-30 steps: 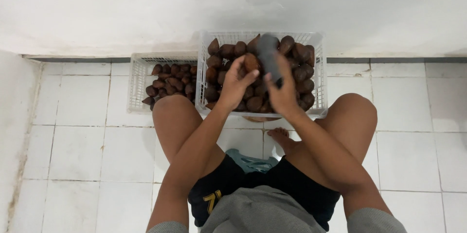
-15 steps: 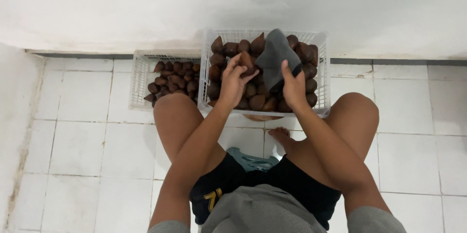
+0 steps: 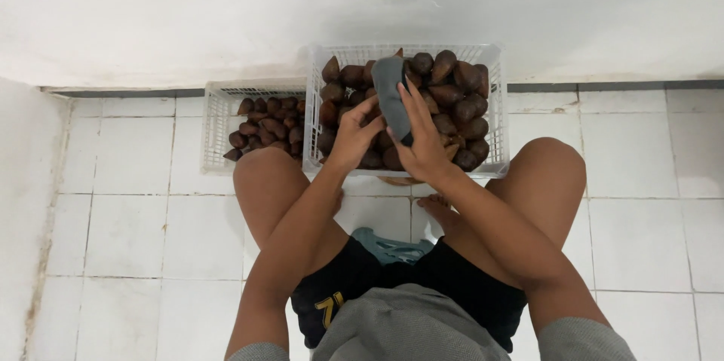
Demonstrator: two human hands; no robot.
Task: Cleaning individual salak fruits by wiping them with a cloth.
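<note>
Pinched between both hands, a dark grey cloth [image 3: 390, 93] is held upright over the large white crate [image 3: 495, 108], above the near middle of its load. The right hand [image 3: 422, 146] is closed on the cloth from the right, its fingers laid along the fabric and its thumb below. The left hand [image 3: 353, 135] is closed against the cloth's left edge, fingers curled inward; whether a fruit is also held inside that grasp cannot be told, since the fingers hide it. The large crate is heaped with brown, scaly, pointed fruits [image 3: 456, 97], which are seen on both sides of the cloth and behind it. Just left of the large crate, touching its side, a smaller white crate [image 3: 215, 116] is set, filled lower with the same brown fruits [image 3: 268, 131]. Both crates are placed on the white tiled floor [image 3: 128, 172] against the pale wall [image 3: 226, 14]. In front of the large crate the person's bare knees are spread, and a bare foot [image 3: 437, 210] is tucked between them.
</note>
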